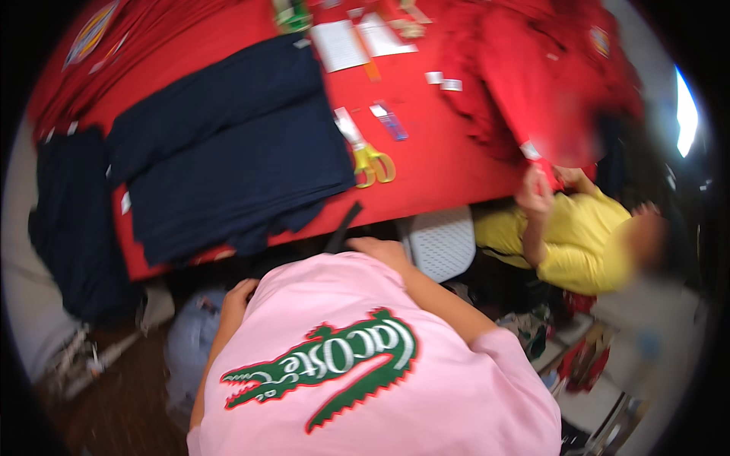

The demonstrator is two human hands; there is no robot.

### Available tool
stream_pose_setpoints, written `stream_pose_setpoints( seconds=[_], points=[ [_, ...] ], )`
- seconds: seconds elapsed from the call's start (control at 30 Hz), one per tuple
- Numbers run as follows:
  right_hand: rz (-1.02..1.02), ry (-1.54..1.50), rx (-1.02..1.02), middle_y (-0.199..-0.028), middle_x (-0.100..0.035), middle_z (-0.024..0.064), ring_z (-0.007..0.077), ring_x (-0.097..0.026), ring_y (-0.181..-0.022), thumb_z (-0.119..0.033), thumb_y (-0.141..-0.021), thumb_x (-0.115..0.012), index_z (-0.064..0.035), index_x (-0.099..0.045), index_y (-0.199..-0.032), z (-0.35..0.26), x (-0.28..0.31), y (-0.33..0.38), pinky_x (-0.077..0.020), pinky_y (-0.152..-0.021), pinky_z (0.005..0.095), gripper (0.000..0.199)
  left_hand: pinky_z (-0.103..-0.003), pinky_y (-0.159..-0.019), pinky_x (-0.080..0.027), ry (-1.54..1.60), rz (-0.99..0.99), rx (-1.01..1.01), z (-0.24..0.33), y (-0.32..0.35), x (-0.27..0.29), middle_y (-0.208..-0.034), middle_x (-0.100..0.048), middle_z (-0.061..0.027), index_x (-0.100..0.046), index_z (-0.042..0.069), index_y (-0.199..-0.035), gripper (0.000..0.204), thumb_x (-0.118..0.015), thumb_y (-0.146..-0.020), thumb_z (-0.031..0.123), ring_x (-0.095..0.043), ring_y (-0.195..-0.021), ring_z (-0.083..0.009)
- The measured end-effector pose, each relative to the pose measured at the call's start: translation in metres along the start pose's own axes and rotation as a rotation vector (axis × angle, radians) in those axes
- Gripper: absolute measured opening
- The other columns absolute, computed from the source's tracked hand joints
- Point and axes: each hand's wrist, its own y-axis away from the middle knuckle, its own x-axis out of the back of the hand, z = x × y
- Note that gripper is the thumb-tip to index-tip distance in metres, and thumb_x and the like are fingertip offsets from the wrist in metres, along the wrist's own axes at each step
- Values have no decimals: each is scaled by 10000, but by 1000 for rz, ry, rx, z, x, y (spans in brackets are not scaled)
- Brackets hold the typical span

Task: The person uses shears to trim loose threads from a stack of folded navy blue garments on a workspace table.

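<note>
My left hand [241,295] is low at the side of my pink shirt [319,285], below the table's front edge. Its fingers are mostly hidden behind the shirt. My right hand [378,248] rests at the other side of the shirt, beside a dark strap [346,226]; blur and the shirt hide its fingertips, so what it touches is unclear. Folded navy garments [236,159] lie on the red table [426,178] ahead of both hands. Yellow-handled scissors [372,165] lie just right of that pile, with a small blue-and-white tool [388,120] beyond them.
A person in yellow [582,235] at the right handles red garments [517,68]. White papers [338,45] and small tags [442,80] lie farther back. More navy cloth [76,213] hangs at the left, and a grey perforated seat [441,242] stands under the edge.
</note>
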Motion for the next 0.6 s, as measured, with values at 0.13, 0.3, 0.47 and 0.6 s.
stream_pose_setpoints(
  seconds=[0.13,0.3,0.47,0.6],
  points=[
    [-198,-122,91,-993,-784,181,364,-771,-928,-342,-963,-621,-87,-735,-1152,21,-36,-44,-609,-759,465,338,-518,-812,-532,-358,-80,89,4,-26,-8,-1000,-711,-275,-684,15,-1019,329,-642,-931,329,-683,-978,-501],
    [-151,-727,107,-979,-794,130,272,-770,-875,-249,-957,-698,-27,-782,-1122,21,-33,-42,-583,-791,407,289,-397,-730,-518,32,-98,34,26,-34,-5,-830,-723,-187,-712,-21,-980,211,-733,-893,169,-700,-789,-313],
    [-183,-399,123,-985,-786,157,283,-755,-909,-217,-956,-723,-54,-765,-1172,-46,51,-12,-563,-811,398,274,-248,-573,-326,218,-58,179,33,-12,26,-701,-515,24,-526,46,-763,285,-809,-801,28,-436,-686,-34],
    [-86,-107,-30,-929,-765,175,344,-749,-920,-198,-922,-702,-68,-750,-1158,-39,51,4,-568,-812,462,274,-292,-643,-466,-332,-141,308,2,-15,27,-748,-641,-18,-627,49,-842,181,-765,-878,160,-603,-736,-90]
  ],
)
